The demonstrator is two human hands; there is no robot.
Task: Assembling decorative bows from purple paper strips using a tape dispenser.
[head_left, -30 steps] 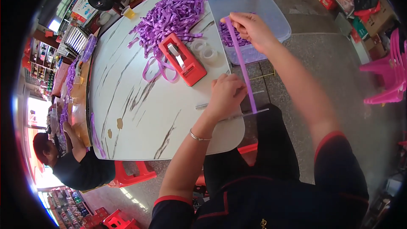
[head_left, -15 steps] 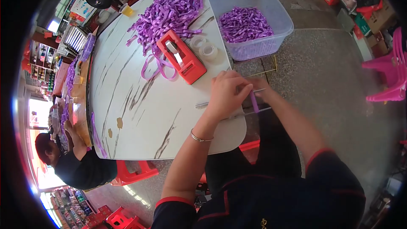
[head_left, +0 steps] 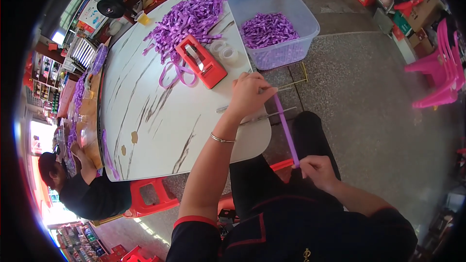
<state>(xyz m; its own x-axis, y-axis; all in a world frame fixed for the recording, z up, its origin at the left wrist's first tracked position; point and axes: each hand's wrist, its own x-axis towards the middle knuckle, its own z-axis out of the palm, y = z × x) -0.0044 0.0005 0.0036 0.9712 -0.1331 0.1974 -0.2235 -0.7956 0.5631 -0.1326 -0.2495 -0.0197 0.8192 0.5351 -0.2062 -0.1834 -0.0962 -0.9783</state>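
Observation:
A purple ribbon (head_left: 287,133) stretches taut from beside my left hand down to my right hand. My left hand (head_left: 250,94) is closed at the table's right edge, its fingertips by the ribbon's upper end and over a thin metal rod (head_left: 285,89). Exactly how its fingers grip there is partly hidden. My right hand (head_left: 318,171) pinches the ribbon's lower end above my lap. A second thin metal rod (head_left: 272,115) juts out past the table edge, just below my left hand, and the ribbon crosses it.
On the marble-patterned table (head_left: 150,111) lie a heap of purple ribbon loops (head_left: 187,19), a red tape dispenser (head_left: 208,70) and clear tape rolls (head_left: 225,52). A clear plastic bin (head_left: 306,24) of purple loops stands at the far right. Another person (head_left: 90,184) sits at the left.
My right hand has pulled back toward my lap, away from my left hand, drawing the ribbon out long. The view has shifted a little; my left hand stays near the rods.

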